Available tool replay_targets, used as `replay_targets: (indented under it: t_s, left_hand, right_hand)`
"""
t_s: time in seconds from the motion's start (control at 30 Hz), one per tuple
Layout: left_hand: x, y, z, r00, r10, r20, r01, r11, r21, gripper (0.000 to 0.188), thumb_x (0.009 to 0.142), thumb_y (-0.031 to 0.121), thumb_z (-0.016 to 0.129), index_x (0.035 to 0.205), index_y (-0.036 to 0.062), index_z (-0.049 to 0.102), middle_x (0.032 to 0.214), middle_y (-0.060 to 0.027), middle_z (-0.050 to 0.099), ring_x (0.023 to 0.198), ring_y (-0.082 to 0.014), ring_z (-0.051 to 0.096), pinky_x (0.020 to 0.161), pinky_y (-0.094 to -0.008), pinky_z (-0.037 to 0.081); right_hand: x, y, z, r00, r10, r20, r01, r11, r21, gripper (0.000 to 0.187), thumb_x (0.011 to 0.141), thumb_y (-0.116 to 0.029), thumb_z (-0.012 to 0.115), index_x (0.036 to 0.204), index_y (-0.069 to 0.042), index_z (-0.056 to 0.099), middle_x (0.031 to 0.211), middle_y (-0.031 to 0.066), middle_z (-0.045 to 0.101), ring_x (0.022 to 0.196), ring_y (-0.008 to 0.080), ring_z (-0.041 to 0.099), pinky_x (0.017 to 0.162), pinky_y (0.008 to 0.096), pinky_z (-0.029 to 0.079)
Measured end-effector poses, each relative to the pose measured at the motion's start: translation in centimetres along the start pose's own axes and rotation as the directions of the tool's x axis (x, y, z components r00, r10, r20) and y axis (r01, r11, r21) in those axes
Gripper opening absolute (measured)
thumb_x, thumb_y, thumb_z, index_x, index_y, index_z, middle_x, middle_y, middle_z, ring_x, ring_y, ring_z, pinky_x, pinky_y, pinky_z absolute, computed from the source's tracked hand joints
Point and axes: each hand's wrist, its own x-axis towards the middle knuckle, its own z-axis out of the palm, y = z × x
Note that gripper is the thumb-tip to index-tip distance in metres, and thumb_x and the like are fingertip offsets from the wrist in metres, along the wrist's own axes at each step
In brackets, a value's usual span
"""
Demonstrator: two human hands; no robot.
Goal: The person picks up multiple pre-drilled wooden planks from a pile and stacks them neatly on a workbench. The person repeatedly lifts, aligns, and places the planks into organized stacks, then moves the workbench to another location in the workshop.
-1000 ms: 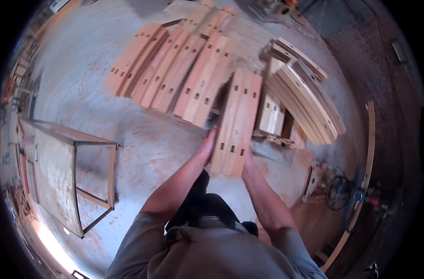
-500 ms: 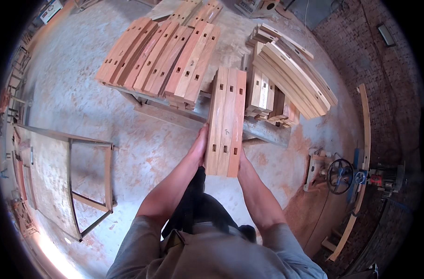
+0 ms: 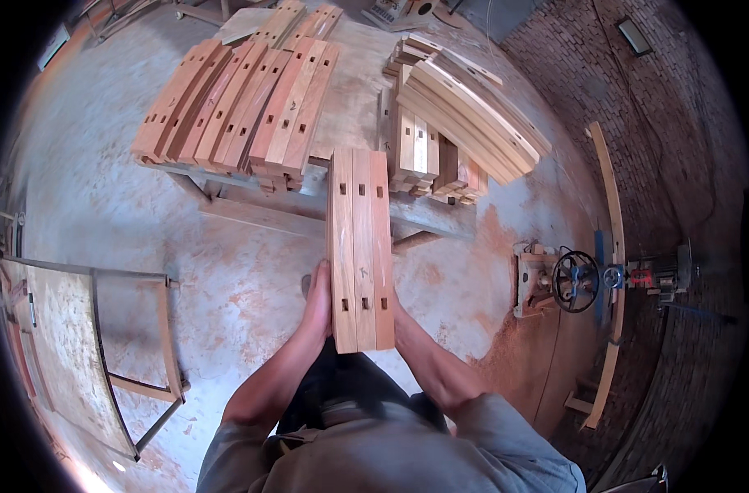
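A bundle of mortised wooden slats (image 3: 361, 255), three side by side on top with small rectangular holes near both ends, is held out before me. My left hand (image 3: 318, 297) presses against its left side, thumb along the edge and the other fingers hidden beneath or behind the wood. On the opposite side my right hand (image 3: 397, 316) grips the bundle, mostly covered by it. The bundle's far end overlaps the near edge of a low worktable (image 3: 309, 197) in the picture.
Reddish mortised slats (image 3: 235, 107) lie in rows on the table's left part. Paler slats (image 3: 473, 115) are piled crosswise on its right. A metal-framed table (image 3: 71, 337) stands at left. A machine with a black handwheel (image 3: 575, 281) stands at right by a brick wall (image 3: 662, 107).
The bundle has come back toward my body, farther from the table. Both hands keep their hold on it. The whole view has turned, shifting the tables and piles leftward.
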Motion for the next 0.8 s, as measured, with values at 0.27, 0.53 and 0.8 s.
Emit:
replay_targets:
  t_s: [0.27, 0.53, 0.8]
  left_hand:
    - [-10.0, -6.5, -2.3, 0.998, -0.023, -0.062, 0.025, 0.999, 0.030, 0.055, 0.098, 0.044, 0.037, 0.137, 0.0051, 0.034, 0.126, -0.0122, 0.047, 0.117, -0.0215, 0.047, 0.099, -0.0362, 0.039]
    - [-25.2, -2.0, -3.8, 0.986, 0.024, -0.167, -0.027, 1.000, -0.016, 0.047, 0.099, 0.036, 0.035, 0.133, 0.0040, 0.041, 0.124, -0.0139, 0.053, 0.112, -0.0207, 0.053, 0.096, -0.0326, 0.043]
    - [-38.7, 3.2, -18.2, 0.840, 0.477, -0.257, -0.427, 0.875, 0.229, 0.060, 0.098, 0.038, 0.036, 0.142, -0.0015, 0.026, 0.139, -0.0158, 0.039, 0.127, -0.0210, 0.038, 0.107, -0.0321, 0.029]
  right_hand:
    - [-11.0, 3.9, 1.4, 0.985, 0.058, -0.161, -0.055, 0.998, 0.027, 0.041, 0.098, -0.034, 0.042, 0.126, -0.004, 0.050, 0.109, 0.0106, 0.063, 0.091, 0.0207, 0.066, 0.075, 0.0335, 0.057]
    - [-15.6, 15.0, 4.7, 0.974, 0.226, -0.004, -0.225, 0.972, 0.066, 0.052, 0.098, -0.045, 0.037, 0.128, -0.004, 0.047, 0.114, 0.0087, 0.060, 0.099, 0.0211, 0.062, 0.084, 0.0334, 0.052]
    - [-18.5, 29.5, 19.6, 0.958, 0.242, 0.157, -0.183, 0.930, -0.319, 0.052, 0.098, -0.045, 0.037, 0.128, -0.005, 0.045, 0.115, 0.0089, 0.059, 0.101, 0.0211, 0.061, 0.084, 0.0341, 0.052]
